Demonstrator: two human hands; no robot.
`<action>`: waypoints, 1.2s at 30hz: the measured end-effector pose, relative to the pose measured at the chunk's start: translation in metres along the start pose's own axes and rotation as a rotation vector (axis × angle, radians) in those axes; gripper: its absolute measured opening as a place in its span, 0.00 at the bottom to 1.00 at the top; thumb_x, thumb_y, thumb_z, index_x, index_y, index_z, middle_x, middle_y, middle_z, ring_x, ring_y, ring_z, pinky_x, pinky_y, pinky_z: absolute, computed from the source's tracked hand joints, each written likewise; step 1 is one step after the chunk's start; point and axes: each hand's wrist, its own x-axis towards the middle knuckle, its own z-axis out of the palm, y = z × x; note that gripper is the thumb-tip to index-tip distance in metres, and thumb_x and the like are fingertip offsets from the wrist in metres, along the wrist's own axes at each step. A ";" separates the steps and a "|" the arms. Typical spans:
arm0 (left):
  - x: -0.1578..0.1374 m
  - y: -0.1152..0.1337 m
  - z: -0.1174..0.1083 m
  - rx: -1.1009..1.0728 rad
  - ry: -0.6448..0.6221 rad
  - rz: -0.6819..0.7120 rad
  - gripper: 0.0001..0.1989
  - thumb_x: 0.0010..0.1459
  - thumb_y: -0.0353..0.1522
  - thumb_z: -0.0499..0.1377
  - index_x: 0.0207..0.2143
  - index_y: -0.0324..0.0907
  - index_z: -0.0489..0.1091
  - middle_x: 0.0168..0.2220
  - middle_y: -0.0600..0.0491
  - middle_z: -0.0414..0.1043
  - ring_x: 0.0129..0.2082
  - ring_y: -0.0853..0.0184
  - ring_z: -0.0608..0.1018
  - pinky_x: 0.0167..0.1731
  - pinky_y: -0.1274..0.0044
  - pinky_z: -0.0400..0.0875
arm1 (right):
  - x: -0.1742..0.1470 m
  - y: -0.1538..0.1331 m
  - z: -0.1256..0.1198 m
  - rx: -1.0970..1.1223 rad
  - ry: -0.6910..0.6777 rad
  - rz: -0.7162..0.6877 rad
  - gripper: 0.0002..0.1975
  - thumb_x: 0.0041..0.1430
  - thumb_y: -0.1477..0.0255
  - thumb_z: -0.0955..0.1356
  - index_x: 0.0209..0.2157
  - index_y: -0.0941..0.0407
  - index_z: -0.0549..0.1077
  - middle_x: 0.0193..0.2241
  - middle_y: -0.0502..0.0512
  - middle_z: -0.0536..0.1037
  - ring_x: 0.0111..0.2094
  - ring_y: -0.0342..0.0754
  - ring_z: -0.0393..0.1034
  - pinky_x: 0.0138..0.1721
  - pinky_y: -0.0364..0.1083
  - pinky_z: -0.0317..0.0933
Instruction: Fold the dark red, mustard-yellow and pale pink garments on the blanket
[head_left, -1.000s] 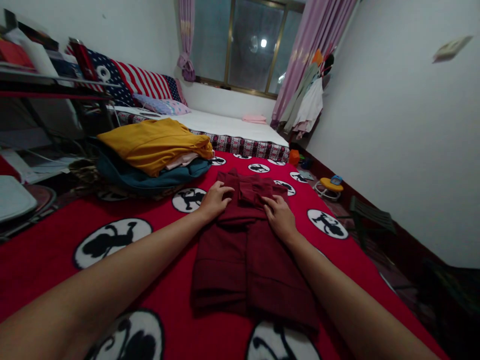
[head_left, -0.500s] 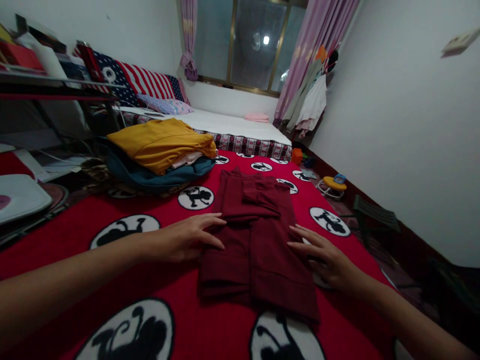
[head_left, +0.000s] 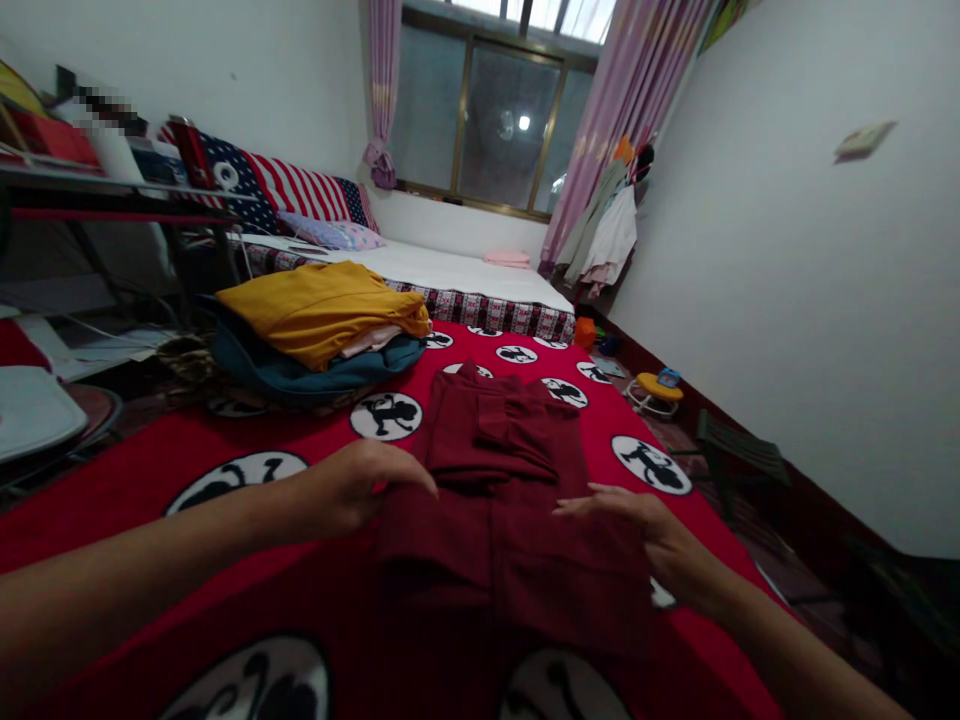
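Maroon garment (head_left: 510, 510) lies flat and layered on the red blanket (head_left: 600, 415), its narrower folded part toward twelve o'clock and its two wide panels toward six. Left hand (head_left: 360, 482) is at its nine o'clock edge, thumb over the cloth and fingers apparently closed on it from below. Right hand (head_left: 658, 525) is at three o'clock, its fingers held narrow over the cloth; whether they pinch it I cannot tell. If one side were raised or pulled more than the other, the panels could skew and their edges part. A tug toward six o'clock could drag the loose upper layers out of line, since nothing presses on them. Yellow clothing (head_left: 322, 305) sits at ten o'clock on the blue-green clothing (head_left: 322, 372), well clear of both hands.
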 end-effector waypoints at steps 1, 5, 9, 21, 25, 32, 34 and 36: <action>0.014 -0.006 -0.008 -0.065 0.081 -0.091 0.09 0.55 0.30 0.58 0.38 0.41 0.75 0.36 0.51 0.79 0.37 0.63 0.79 0.38 0.77 0.72 | 0.015 0.000 -0.007 0.104 0.097 0.036 0.11 0.57 0.64 0.68 0.38 0.54 0.79 0.37 0.55 0.82 0.39 0.53 0.76 0.49 0.54 0.65; 0.083 -0.052 -0.029 -0.404 0.484 -0.494 0.21 0.47 0.45 0.64 0.39 0.40 0.73 0.32 0.51 0.77 0.30 0.63 0.77 0.27 0.77 0.70 | 0.093 0.029 -0.024 0.412 0.575 0.138 0.15 0.45 0.61 0.73 0.31 0.57 0.77 0.29 0.53 0.80 0.31 0.50 0.74 0.35 0.47 0.67; 0.118 -0.099 -0.012 -0.598 0.633 -0.852 0.27 0.46 0.52 0.64 0.38 0.39 0.70 0.33 0.47 0.76 0.29 0.64 0.77 0.24 0.79 0.67 | 0.141 0.082 -0.010 0.404 0.841 0.374 0.19 0.37 0.59 0.75 0.29 0.56 0.74 0.22 0.52 0.77 0.30 0.53 0.74 0.35 0.50 0.68; 0.107 -0.080 0.029 0.431 0.607 -0.522 0.21 0.51 0.27 0.60 0.50 0.42 0.71 0.49 0.45 0.71 0.52 0.54 0.72 0.54 0.64 0.66 | 0.124 0.095 0.001 0.037 0.993 0.261 0.13 0.45 0.66 0.69 0.33 0.58 0.77 0.33 0.60 0.79 0.37 0.54 0.74 0.46 0.55 0.65; 0.127 -0.043 0.057 0.554 0.346 -0.214 0.20 0.62 0.34 0.52 0.56 0.41 0.67 0.62 0.45 0.61 0.62 0.56 0.62 0.63 0.62 0.53 | 0.131 0.050 0.006 -0.319 0.960 0.047 0.20 0.59 0.66 0.61 0.47 0.59 0.75 0.49 0.64 0.75 0.52 0.55 0.68 0.56 0.54 0.58; 0.151 -0.062 0.077 0.444 -0.094 -0.399 0.29 0.66 0.40 0.43 0.66 0.37 0.51 0.69 0.44 0.43 0.69 0.56 0.47 0.65 0.57 0.41 | 0.147 0.053 0.039 -0.455 0.222 0.313 0.29 0.68 0.57 0.51 0.66 0.53 0.55 0.68 0.58 0.50 0.69 0.55 0.40 0.64 0.66 0.36; 0.153 -0.074 0.067 0.406 -0.130 -0.414 0.30 0.67 0.44 0.40 0.66 0.42 0.52 0.69 0.47 0.42 0.69 0.58 0.46 0.65 0.57 0.39 | 0.148 0.067 0.034 -0.498 0.155 0.394 0.28 0.69 0.58 0.51 0.65 0.52 0.55 0.69 0.57 0.46 0.69 0.55 0.37 0.63 0.67 0.36; 0.155 -0.085 0.059 0.398 -0.107 -0.449 0.29 0.67 0.46 0.38 0.66 0.46 0.52 0.70 0.49 0.41 0.69 0.59 0.45 0.64 0.56 0.36 | 0.148 0.077 0.027 -0.534 0.166 0.426 0.27 0.68 0.60 0.52 0.65 0.52 0.56 0.69 0.58 0.46 0.69 0.56 0.37 0.63 0.68 0.37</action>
